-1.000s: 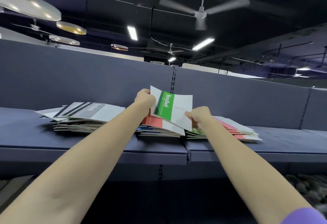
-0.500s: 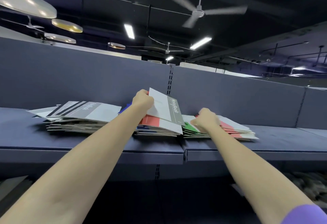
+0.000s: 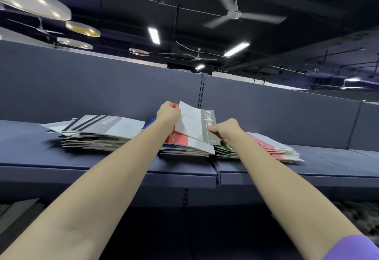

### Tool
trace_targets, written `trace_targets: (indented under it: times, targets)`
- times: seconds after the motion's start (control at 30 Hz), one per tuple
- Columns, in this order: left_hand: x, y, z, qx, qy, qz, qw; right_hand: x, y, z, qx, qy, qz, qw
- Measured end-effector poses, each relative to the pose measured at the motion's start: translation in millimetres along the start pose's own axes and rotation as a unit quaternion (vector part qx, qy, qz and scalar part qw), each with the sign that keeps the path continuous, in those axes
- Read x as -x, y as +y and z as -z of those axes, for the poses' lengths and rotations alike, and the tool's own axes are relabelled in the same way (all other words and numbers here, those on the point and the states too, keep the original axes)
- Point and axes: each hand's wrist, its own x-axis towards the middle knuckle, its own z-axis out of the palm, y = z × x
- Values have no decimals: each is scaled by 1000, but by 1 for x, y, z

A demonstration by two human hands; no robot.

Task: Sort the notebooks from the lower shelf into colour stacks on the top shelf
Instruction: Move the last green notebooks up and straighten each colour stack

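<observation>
Head camera, close, faces forward, slightly upward at top shelf (image 3: pixel 266 172).

A second ago I held a green notebook up with both hands; it now lies on the pile at the right (image 3: pixel 224 149). My right hand (image 3: pixel 226 130) has come back from that pile and pinches the lower edge of the grey notebook (image 3: pixel 196 125) that my left hand (image 3: pixel 168 114) has tilted up from the middle stack (image 3: pixel 184 149).

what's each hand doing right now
Left hand: gripping a bundle of notebooks, grey notebook on top.
Right hand: pinching that grey notebook's edge.
</observation>
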Motion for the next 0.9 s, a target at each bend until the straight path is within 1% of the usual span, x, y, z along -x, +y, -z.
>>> trace_targets:
  times: [0.03, 0.1, 0.17, 0.27, 0.33, 0.5, 0.57, 0.67, 0.73, 0.8, 0.9]
  targets:
    - [-1, 0, 0, 21, 4, 7, 1000, -3, 2, 1, 11, 22, 6, 1000]
    - [-1, 2, 4, 51, 9, 19, 998, -1, 0, 2, 62, 76, 57, 994]
    - [-3, 6, 12, 67, 15, 19, 997, 2, -9, -1, 79, 98, 111, 986]
    - [-6, 10, 39, 72, 43, 8, 996, 12, -32, -20, 58, 54, 160, 984]
    - [-8, 10, 67, 54, 72, 4, 996, 19, -50, -42, 36, 28, 174, 984]
    - [-7, 6, 160, -24, 166, -4, 986, 39, -84, -113, -49, -32, 136, 989]
    - [-3, 4, 198, -74, 196, -16, 978, 46, -91, -140, -53, -56, 132, 988]
    - [5, 0, 247, -138, 224, -13, 965, 56, -96, -175, 2, -81, 139, 987]
    - [12, -3, 267, -150, 224, 1, 963, 61, -99, -189, 61, -89, 162, 981]
    - [19, -8, 279, -162, 219, 23, 962, 63, -104, -197, 83, -99, 173, 976]
    - [24, -17, 290, -144, 215, 47, 965, 61, -113, -194, 109, -104, 180, 972]
